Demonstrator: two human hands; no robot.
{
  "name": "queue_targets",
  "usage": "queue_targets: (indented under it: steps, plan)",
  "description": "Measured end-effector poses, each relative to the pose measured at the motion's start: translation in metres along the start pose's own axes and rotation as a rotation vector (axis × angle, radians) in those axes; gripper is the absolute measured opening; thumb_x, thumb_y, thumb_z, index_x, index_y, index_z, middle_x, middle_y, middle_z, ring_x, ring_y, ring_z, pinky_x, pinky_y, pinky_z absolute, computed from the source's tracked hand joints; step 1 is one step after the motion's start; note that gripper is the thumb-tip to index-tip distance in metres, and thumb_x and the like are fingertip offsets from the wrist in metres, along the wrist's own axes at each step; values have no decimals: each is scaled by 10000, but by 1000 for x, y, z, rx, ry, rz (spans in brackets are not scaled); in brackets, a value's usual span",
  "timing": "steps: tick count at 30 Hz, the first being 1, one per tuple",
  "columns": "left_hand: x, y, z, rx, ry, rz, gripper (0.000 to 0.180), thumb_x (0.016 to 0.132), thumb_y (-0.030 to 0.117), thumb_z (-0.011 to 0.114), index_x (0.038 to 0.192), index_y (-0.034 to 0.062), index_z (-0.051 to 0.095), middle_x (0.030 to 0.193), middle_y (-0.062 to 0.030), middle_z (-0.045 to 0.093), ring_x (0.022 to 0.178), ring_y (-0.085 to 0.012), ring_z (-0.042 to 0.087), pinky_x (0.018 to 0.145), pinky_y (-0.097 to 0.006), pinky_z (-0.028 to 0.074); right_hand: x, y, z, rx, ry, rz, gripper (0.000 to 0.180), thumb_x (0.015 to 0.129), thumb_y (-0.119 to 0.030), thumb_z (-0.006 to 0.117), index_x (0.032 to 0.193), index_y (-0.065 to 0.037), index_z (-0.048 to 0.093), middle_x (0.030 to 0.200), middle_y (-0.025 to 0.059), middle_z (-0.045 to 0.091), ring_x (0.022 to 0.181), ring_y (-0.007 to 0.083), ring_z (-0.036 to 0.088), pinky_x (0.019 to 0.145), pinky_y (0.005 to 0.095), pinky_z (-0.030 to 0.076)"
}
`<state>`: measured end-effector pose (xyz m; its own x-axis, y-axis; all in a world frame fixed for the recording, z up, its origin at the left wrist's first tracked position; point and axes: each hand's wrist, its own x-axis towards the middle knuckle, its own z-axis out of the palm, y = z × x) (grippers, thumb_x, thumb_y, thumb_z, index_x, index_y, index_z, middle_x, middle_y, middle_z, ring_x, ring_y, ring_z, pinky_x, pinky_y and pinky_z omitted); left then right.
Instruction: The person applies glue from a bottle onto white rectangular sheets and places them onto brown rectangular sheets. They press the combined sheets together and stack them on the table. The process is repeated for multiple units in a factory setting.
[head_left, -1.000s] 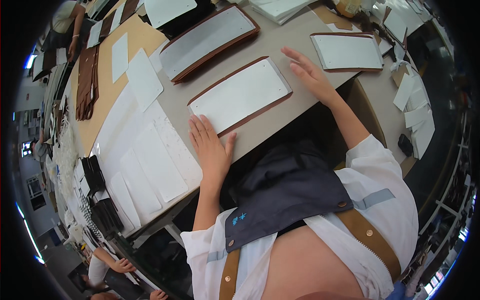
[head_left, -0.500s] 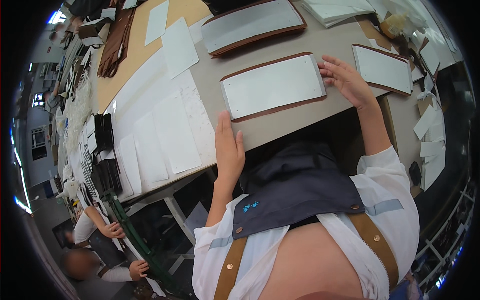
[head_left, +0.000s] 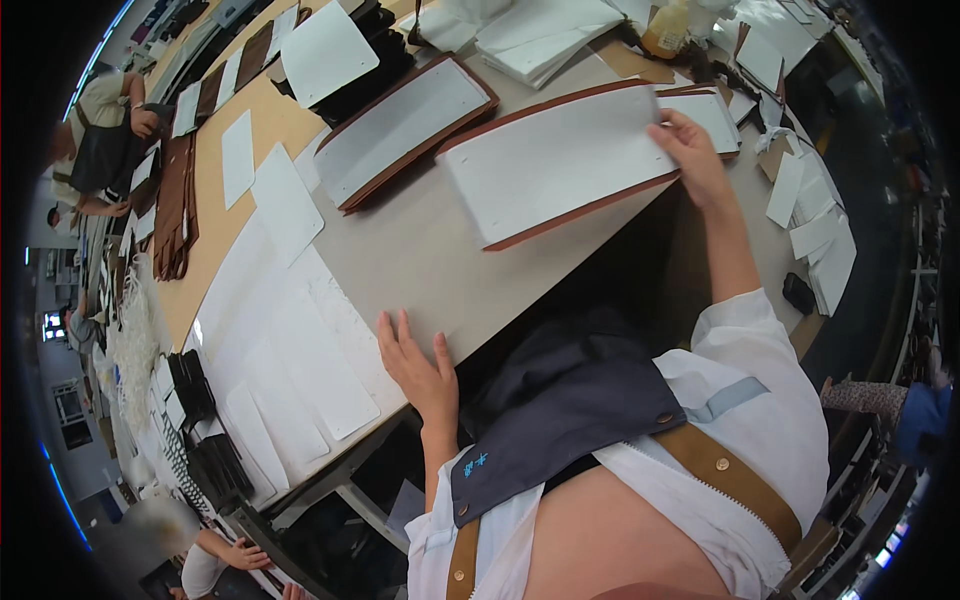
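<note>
My right hand (head_left: 695,160) grips the right end of a brown leather panel with a white board (head_left: 555,165) on top. The panel is tilted and looks raised off the grey table surface (head_left: 400,260), its brown edges showing along the long sides. My left hand (head_left: 420,372) rests at the table's near edge, fingers spread, holding nothing and apart from the panel. A thick stack of similar brown panels topped with white board (head_left: 405,130) lies behind and to the left. Another white-topped brown panel (head_left: 708,120) is partly hidden behind my right hand.
White sheets (head_left: 545,35) are piled at the back, near a yellowish bottle (head_left: 667,32). Loose white cards (head_left: 285,195) and brown strips (head_left: 175,205) lie to the left. Black pieces (head_left: 205,420) sit at the lower left. Other people work at the far left and lower left.
My right hand has taken hold of the panel and shifted it off its place. My left hand has left the panel's left end and spread its fingers. The view has turned.
</note>
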<state>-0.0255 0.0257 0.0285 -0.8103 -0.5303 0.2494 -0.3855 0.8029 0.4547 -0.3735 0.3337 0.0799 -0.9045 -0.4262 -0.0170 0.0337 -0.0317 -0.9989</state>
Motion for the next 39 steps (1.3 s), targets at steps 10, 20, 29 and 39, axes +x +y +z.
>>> queue_targets:
  steps: [10,20,29,39]
  plan:
    - [5,7,1,69,-10,43,562,995,277,627,1464,11,466,1570,-230,367,1460,-406,333,1176,-525,272,26,29,-223,-596,340,95,439,966,-239,691,1309,18,595,1080,103,725,967,159,689,893,317,523]
    - [83,-32,-41,-2,93,142,545,952,169,670,1437,0,489,1399,-206,538,1326,-388,472,1114,-480,365,12,38,-150,-1594,576,-389,618,907,-336,747,1414,-48,542,1329,207,558,1214,399,531,1041,490,426]
    - [229,-139,-25,312,48,162,548,872,174,721,1369,22,550,1357,-172,572,1309,-355,489,1100,-489,380,-1,26,23,-1099,245,-602,436,906,-192,724,1311,-71,614,1340,138,574,1269,346,514,1095,469,380]
    - [261,-24,19,169,45,669,597,869,346,781,1343,43,580,1364,-125,592,1307,-327,518,1094,-473,407,28,24,135,-834,-97,-673,359,872,-119,728,1219,-55,656,1317,122,598,1271,328,515,1082,457,377]
